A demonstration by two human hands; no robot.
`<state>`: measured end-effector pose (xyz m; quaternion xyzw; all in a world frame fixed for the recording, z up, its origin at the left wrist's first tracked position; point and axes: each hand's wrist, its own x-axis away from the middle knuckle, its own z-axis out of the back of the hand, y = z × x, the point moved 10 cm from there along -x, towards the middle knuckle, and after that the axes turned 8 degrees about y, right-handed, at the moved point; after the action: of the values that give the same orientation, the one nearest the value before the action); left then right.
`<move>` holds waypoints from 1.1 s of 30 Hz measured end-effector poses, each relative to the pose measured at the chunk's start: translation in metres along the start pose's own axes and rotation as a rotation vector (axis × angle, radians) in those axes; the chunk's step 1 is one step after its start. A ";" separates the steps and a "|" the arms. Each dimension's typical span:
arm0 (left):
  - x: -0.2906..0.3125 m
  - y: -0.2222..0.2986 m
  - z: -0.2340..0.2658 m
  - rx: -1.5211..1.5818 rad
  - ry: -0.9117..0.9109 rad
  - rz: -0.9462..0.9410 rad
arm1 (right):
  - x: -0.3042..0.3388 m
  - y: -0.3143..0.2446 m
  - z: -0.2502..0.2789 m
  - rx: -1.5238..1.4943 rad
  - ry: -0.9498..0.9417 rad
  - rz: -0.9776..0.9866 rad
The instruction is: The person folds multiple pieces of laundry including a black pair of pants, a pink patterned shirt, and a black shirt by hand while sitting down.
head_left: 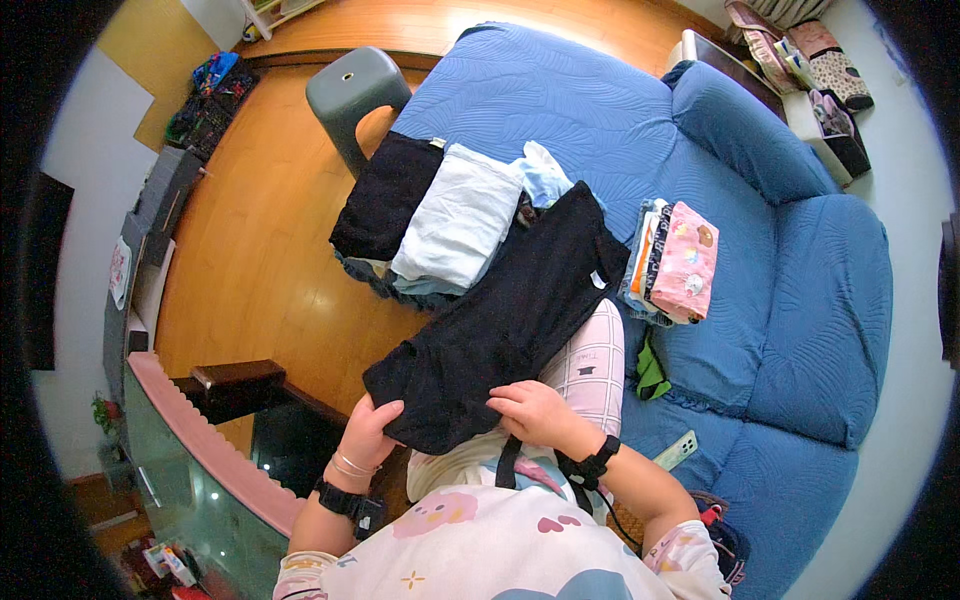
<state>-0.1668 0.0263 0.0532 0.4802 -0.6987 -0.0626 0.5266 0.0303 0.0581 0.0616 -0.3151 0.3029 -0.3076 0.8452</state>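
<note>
A long black garment (490, 325) lies stretched across my lap and the sofa's edge, with a small white label near its far end. Whether it is trousers or a top I cannot tell. My left hand (368, 432) pinches its near left corner, thumb on top. At the near right edge, my right hand (540, 413) grips the cloth with bent fingers. Beyond it on the left sit a folded black cloth (385, 195) and a folded pale-blue garment (460, 215), with a crumpled light-blue piece (543, 175) beside them. To the right stands a pile topped by a folded pink garment (686, 262).
A blue-covered sofa (800, 300) fills the right side. On it lie a phone (677, 450) and a green cloth (652, 368). A grey stool (355, 85) stands at the far left. Near left is a glass-topped table with a pink edging (210, 435).
</note>
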 end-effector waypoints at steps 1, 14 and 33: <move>0.002 0.001 0.001 0.005 -0.001 -0.012 | 0.000 -0.002 -0.001 -0.035 0.010 0.001; -0.075 0.002 -0.134 -0.200 -0.301 -0.091 | 0.069 0.127 -0.038 -0.598 0.215 -1.184; -0.129 -0.109 -0.090 -0.442 0.079 -0.024 | 0.076 0.148 -0.047 -1.198 0.536 -1.213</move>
<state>-0.0317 0.1008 -0.0591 0.3636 -0.6408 -0.2017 0.6453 0.0941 0.0783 -0.0980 -0.7272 0.3815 -0.5552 0.1315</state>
